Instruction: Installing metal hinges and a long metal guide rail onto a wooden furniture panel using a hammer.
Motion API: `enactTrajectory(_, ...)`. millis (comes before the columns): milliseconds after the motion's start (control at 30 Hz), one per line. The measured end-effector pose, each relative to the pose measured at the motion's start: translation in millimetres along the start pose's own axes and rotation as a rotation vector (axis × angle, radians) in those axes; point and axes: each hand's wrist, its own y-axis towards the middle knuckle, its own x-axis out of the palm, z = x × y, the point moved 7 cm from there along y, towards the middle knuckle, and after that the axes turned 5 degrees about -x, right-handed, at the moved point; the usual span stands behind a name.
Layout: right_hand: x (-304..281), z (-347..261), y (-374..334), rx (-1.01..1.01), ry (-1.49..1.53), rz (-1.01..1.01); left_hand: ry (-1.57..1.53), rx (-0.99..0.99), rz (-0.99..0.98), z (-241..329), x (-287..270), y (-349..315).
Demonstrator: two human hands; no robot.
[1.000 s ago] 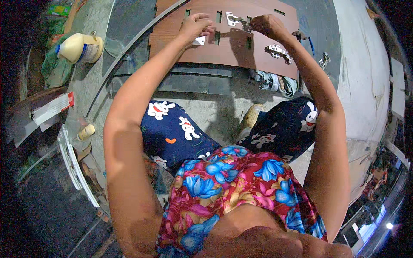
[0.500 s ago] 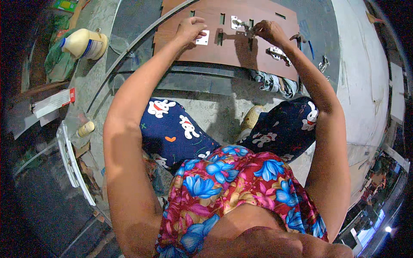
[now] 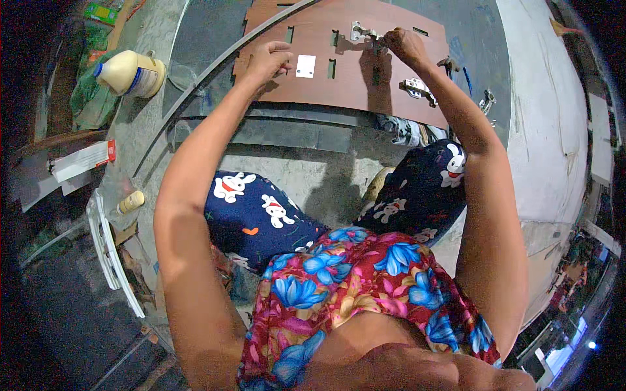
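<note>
A reddish-brown board with several dark slots lies in front of me. My right hand is closed, its fingertips pinching one end of a silver cabinet hinge. The hinge is held over the board, where its shadow falls. A white rectangular card, with small dark marks along its near edge, lies flat on the board. Left of the card, my left hand hovers with loosely bent fingers and holds nothing I can see. Another silver hinge rests on the board near my right forearm.
A hammer-like tool and more silver hardware lie right of the board. A curved grey strip crosses its left side. Farther left stand a cream jug with a blue cap and a small yellowish bottle.
My left hand has drawn back to the left, away from the card. My right hand has shifted the held hinge slightly farther across the board. The whole view has moved a little.
</note>
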Motion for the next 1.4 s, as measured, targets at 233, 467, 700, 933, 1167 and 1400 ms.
enactTrajectory(233,5.6,0.0,-1.0,-0.073,-0.072,-0.038,-0.044,0.025,0.007,6.8,-2.8,-6.6)
enactTrajectory(467,6.0,0.0,-1.7,-0.141,-0.03,0.023,-0.041,0.022,0.015,9.2,-3.5,-7.2)
enactTrajectory(700,7.4,3.2,0.1,-0.13,-0.037,0.007,-0.001,0.011,0.017,3.9,-3.6,-2.2)
enactTrajectory(933,3.7,4.0,0.8,-0.145,-0.138,-0.042,-0.044,0.027,0.008,-2.6,-4.7,5.3)
enactTrajectory(1167,-3.9,-12.8,-3.0,-0.171,-0.146,0.015,-0.028,0.029,0.022,-2.8,-9.1,6.5)
enactTrajectory(1400,3.6,-14.8,-3.8,-0.15,-0.157,0.011,0.035,-0.007,-0.015,-4.3,-9.1,4.9)
